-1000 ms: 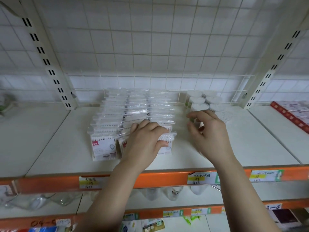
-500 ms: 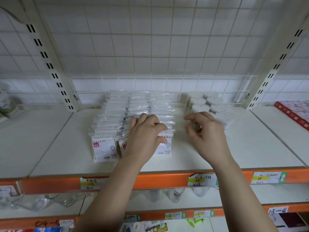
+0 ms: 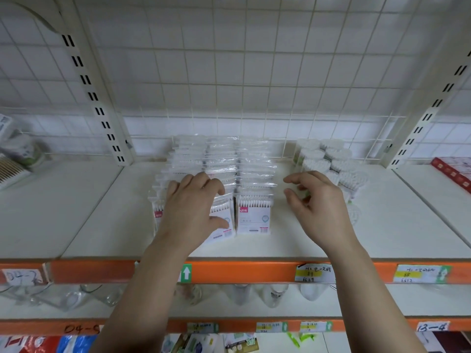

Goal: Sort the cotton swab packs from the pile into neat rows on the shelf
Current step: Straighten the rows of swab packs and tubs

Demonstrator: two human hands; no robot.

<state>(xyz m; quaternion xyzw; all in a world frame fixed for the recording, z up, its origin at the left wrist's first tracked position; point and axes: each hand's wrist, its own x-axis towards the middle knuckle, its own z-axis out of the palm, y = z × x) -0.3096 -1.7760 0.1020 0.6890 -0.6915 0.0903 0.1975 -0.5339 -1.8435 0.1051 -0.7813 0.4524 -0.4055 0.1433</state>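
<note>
Three rows of swab packs run from the back edge of the shelf toward its front edge, near the middle; each clear pack holds white-tipped swabs standing upright above a printed card. The left hand is clamped on the tilted front pack of the middle row, fingers curled over its top, thumb on its face. The right hand hovers just beside the right row, fingers loosely apart, holding nothing. Round tubs packed with swabs stand behind it.
</note>
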